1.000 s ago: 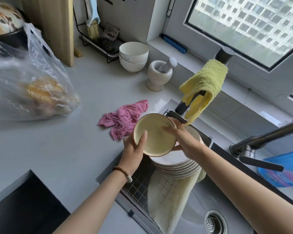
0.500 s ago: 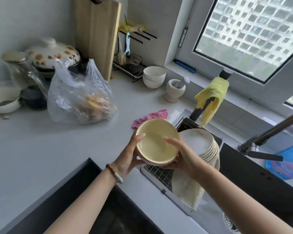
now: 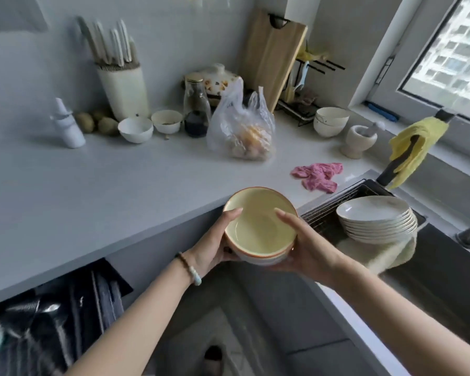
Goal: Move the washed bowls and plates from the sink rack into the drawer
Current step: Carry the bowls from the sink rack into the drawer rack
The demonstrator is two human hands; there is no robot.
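Gripping stacked yellow bowls [image 3: 258, 226] between left hand [image 3: 212, 248] and right hand [image 3: 307, 251], in the air just off the worktop [image 3: 92, 191] edge.

Cupped from both sides, thumbs laid over the top rim, fingers curled beneath. Just right of the right hand, a stack of white plates [image 3: 375, 215] resting on the wire rack [image 3: 326, 213] over the sink, pale cloth under them. Beyond the hands, a pink cloth [image 3: 319, 175] crumpled on the worktop. Down and left of the left hand, an open drawer [image 3: 52, 321] holding dark, blurred utensils.

No text, label, brand name, number or sign is legible on any surface or item in view.
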